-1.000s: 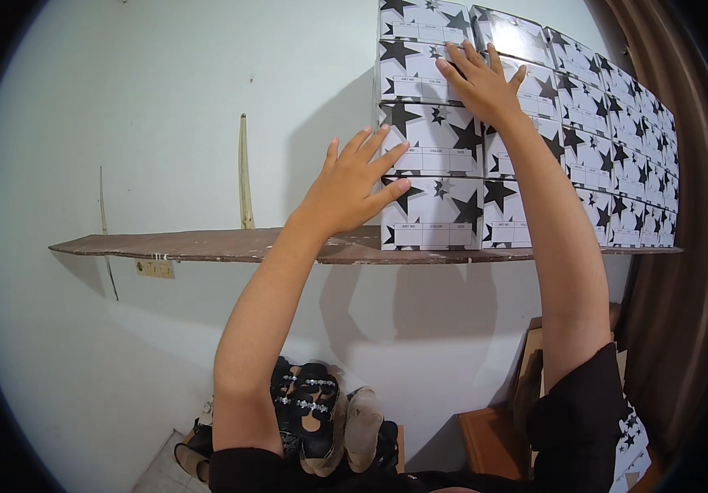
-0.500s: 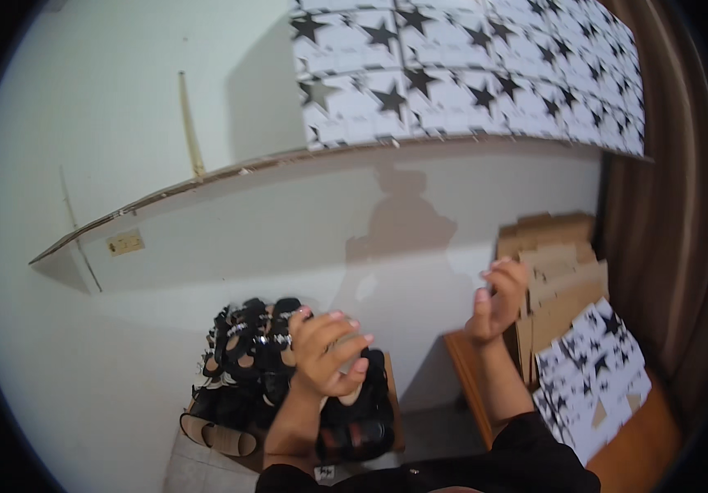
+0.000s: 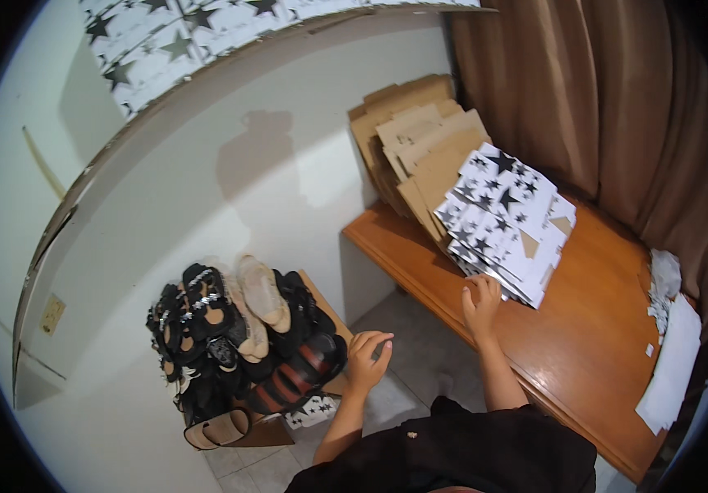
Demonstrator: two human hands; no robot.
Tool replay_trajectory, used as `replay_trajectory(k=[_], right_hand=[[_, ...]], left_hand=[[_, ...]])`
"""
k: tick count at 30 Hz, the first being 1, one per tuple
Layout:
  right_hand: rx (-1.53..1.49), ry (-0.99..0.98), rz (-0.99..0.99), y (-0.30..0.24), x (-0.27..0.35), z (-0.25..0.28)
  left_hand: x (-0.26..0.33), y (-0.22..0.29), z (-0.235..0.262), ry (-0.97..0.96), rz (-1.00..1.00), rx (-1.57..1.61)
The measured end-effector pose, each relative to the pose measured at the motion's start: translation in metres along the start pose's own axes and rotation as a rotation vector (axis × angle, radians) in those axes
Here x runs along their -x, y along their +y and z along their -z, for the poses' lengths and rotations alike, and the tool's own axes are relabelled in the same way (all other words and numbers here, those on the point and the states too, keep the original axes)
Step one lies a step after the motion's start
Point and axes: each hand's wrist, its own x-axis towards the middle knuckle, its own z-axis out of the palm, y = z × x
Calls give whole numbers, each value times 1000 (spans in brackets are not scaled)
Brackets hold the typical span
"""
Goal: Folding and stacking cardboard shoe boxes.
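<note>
Wooden table [image 3: 584, 345] holds star-printed flat boxes [image 3: 506, 222], right hand [image 3: 480, 301] touching them.

Colours here, quick rundown: flat-packed boxes [image 3: 506, 226] on the table are white w/ black stars, same pattern on the boxes [image 3: 165, 45] up on the shelf. Cardboard sheets [image 3: 415, 144] behind the stack are plain tan. Table [image 3: 592, 345] is warm orange-brown wood. Curtain [image 3: 608, 107] is brown. Wall is off-white. Shoe pile [image 3: 239, 345] is mostly black, one beige pair, one black w/ red stripes, a tan slide at the bottom. Papers [image 3: 670, 361] at the table's edge are white. Sleeve is black.
</note>
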Motion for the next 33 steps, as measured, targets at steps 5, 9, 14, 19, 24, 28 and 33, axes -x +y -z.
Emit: replay_trajectory(k=[5,9,14,19,24,28,33], right_hand=[[237,-203,-129,88,22,33],[253,-199,-280,156,8,41],[402,-257,-361,193,-24,44],[414,-425,-462,235,-32,41],[-74,-203,-588,235,-30,26],[-343,36,-762,207,-34,10],[-527,273,-820,173,-52,11]], left_hand=[[-11,13,-78,-131,11,115],[-56,22,-160,-346,-226,42],[-88,-16,-260,-488,-438,-118],[-113,-27,-321,-631,-360,-391],[-130,-35,-348,-663,-371,-344],[-120,-50,-353,-717,-297,-303],[-147,-51,-333,-778,-464,-207]])
